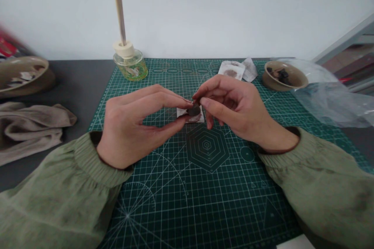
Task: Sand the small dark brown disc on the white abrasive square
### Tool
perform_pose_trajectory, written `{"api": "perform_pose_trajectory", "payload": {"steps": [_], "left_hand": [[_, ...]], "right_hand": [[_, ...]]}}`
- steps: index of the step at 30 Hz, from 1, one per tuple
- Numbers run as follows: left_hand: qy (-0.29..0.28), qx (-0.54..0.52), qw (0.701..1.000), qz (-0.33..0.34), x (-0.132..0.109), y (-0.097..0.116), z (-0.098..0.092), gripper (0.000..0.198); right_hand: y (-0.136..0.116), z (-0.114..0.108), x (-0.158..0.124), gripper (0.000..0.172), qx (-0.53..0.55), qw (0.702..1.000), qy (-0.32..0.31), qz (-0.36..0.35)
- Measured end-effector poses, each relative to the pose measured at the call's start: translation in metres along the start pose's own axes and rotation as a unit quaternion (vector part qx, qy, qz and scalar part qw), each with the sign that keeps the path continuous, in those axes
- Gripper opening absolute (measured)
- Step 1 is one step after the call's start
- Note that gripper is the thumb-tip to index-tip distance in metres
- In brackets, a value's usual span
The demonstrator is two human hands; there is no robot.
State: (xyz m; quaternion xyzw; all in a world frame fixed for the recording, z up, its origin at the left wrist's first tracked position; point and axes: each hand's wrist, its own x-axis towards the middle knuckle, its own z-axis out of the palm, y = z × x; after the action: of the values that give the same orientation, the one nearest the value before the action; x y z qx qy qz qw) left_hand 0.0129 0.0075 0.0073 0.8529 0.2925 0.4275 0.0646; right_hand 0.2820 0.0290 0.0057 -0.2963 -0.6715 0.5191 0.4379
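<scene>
Between the thumb and fingers of my left hand [137, 120] is a small dark brown round piece [194, 110], its flat face turned toward me. Just to its right, my right hand [238, 107] has thumb and index finger pinched together close to the piece's upper edge. Whatever lies between those right fingertips is too small to make out. Behind and under the piece shows a small white packet [200, 118] with brownish stains, lying on the green cutting mat [207, 198]. My fingers partly cover this packet.
Two stained white packets [232, 71] lie at the mat's back. A bowl of dark bits [270, 81] and clear plastic [330, 105] are at right. A reed diffuser [131, 66] stands back left; another bowl [37, 81] and a grey-brown cloth [29, 128] are far left.
</scene>
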Motion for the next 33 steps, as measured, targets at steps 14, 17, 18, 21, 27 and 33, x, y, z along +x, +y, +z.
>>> {"api": "perform_pose_trajectory", "payload": {"steps": [14, 17, 18, 21, 27, 33], "left_hand": [[0.003, 0.000, 1.000, -0.005, -0.0008, -0.0014, 0.0017, 0.015], [0.005, -0.002, 1.000, -0.014, -0.0011, -0.0008, 0.0011, 0.013], [0.005, -0.001, 1.000, -0.017, -0.0012, -0.0006, 0.0011, 0.011], [0.005, 0.005, 1.000, -0.026, -0.0011, -0.0003, 0.0016, 0.008], [0.021, 0.014, 0.999, -0.030, -0.0015, 0.0009, 0.0047, 0.006], [0.027, 0.008, 0.999, -0.042, -0.0009, 0.0003, 0.0057, 0.007]], "right_hand": [[0.0008, -0.0009, -0.0006, 0.031, 0.002, 1.000, 0.002, -0.006], [0.0005, -0.0004, -0.0004, 0.027, -0.001, 1.000, 0.001, -0.029], [0.0007, -0.0005, -0.0005, 0.026, -0.005, 0.999, 0.001, -0.034], [0.0009, -0.0011, -0.0013, 0.020, -0.024, 0.999, 0.002, -0.038], [-0.0011, -0.0019, -0.0033, 0.014, -0.059, 0.998, -0.007, -0.033], [0.0000, -0.0011, -0.0035, 0.027, -0.050, 0.999, 0.000, -0.017]]}}
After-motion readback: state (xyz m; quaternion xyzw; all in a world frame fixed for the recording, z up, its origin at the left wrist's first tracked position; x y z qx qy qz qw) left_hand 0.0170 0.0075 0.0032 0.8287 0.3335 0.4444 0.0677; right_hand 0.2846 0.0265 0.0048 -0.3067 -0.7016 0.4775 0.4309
